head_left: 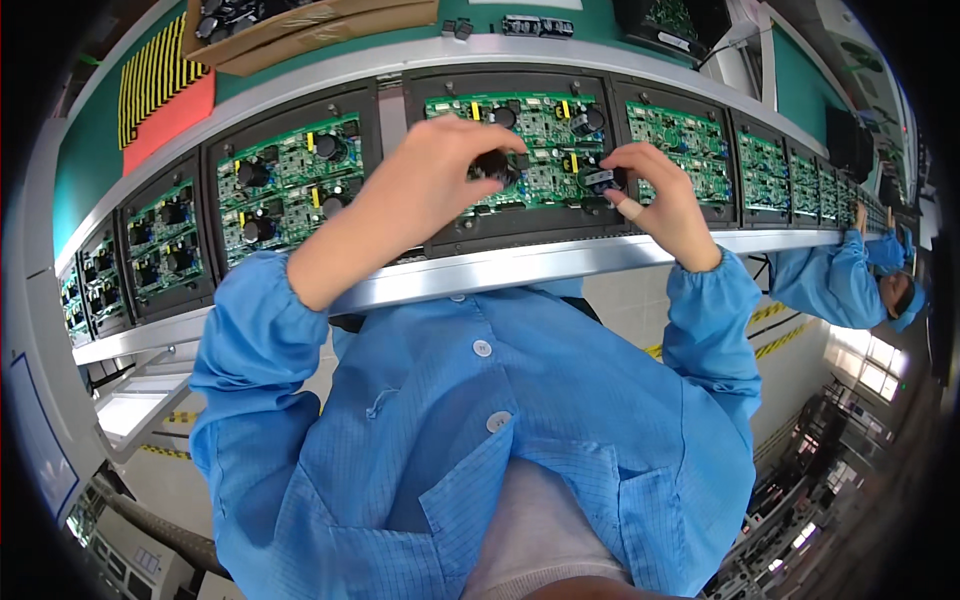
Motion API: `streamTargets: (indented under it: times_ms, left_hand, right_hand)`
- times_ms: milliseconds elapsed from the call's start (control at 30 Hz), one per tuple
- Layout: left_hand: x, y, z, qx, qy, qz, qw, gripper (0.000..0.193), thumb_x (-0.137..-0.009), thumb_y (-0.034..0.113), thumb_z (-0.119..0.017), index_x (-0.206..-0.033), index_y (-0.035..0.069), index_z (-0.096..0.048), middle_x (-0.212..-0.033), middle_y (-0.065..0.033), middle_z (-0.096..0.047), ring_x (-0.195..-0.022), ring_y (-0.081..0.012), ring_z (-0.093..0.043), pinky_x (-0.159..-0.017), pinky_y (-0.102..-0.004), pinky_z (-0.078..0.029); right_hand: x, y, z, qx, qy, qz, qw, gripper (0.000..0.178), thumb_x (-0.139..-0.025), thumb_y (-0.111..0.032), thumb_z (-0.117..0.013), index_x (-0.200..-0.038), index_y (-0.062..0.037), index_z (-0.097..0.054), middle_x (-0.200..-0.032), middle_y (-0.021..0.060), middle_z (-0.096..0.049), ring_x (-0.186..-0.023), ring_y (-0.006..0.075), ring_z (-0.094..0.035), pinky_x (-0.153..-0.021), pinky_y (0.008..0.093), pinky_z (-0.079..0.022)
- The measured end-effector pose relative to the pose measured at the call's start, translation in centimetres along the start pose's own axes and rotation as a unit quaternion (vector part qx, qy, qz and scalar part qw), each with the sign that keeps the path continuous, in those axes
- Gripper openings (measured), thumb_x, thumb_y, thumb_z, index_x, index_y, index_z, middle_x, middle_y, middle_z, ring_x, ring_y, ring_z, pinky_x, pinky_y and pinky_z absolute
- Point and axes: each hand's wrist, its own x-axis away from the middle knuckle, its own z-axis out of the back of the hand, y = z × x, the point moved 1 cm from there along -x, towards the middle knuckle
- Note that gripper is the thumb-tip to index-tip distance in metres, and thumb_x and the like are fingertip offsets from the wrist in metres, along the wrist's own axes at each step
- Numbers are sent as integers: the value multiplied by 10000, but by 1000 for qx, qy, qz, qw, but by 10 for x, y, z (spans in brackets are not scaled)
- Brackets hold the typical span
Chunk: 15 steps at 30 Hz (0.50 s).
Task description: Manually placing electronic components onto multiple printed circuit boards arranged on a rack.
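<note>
Both my hands work over a green circuit board panel (545,180) in a black carrier frame (478,238) directly in front of me. With thumb and fingers curled, my left hand (432,168) grips a black round capacitor (492,172) at the panel's lower left; the fingers hide part of it. My right hand (660,198) pinches a black cylindrical capacitor (602,181) with a pale marking, at the lower right of the same panel. Whether either one is seated on the board cannot be made out. Two more black capacitors, including one at the upper right (587,122), stand on the panel's far part.
More carriers with boards, such as one on the left (290,180) and one on the right (680,150), line the metal-edged conveyor (540,262). Beyond lie a cardboard box (300,35) of black parts and a red sheet (168,125). Another person (840,275) works farther right.
</note>
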Motion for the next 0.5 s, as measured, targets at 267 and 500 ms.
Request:
streamTargets:
  times_ms: [267,500]
  left_hand:
    - [1,-27,-41,-77,-56,-2,996,356,-784,8,-793,-1132,48,-728,-1095,-134,-724,-1097,-330,-647,-979,-422,-537]
    - [-5,-22,-43,-106,-65,-51,991,354,-770,-48,-742,-1117,19,-718,-1093,-123,-707,-1080,-332,-632,-970,-424,-531]
  right_hand:
    - [-2,15,-17,48,6,24,999,383,-777,21,-808,-1139,-53,-708,-1142,100,-670,-1072,303,-674,-912,383,-553]
    - [3,17,-26,55,30,17,998,383,-776,3,-818,-1140,-54,-714,-1122,95,-673,-1039,301,-679,-868,379,-569]
